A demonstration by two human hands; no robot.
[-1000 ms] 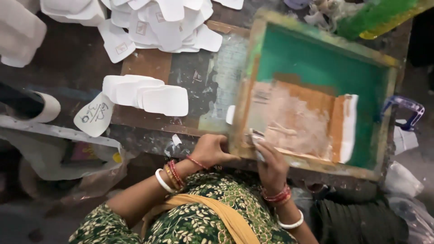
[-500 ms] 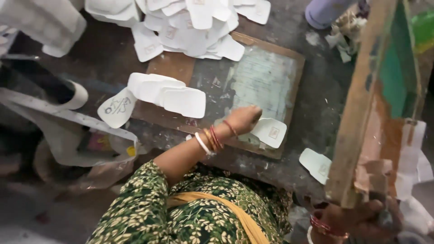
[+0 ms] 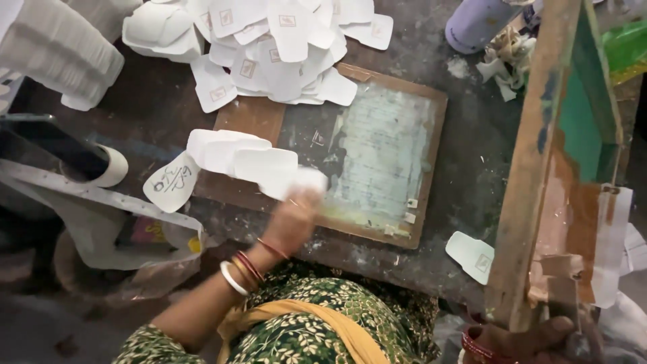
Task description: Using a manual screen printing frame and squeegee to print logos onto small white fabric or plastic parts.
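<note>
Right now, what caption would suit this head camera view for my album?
Left hand reaches a white card beside the board; right hand holds the wooden screen frame raised.

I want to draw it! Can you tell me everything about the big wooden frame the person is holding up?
The wooden frame stands tilted up on its edge at the right. Its wood is worn and paint-smeared, the mesh inside is green with orange-brown patches, and white tape strips run along its lower part. The right hand grips its bottom corner. It is lifted clear of the printing board.
</note>
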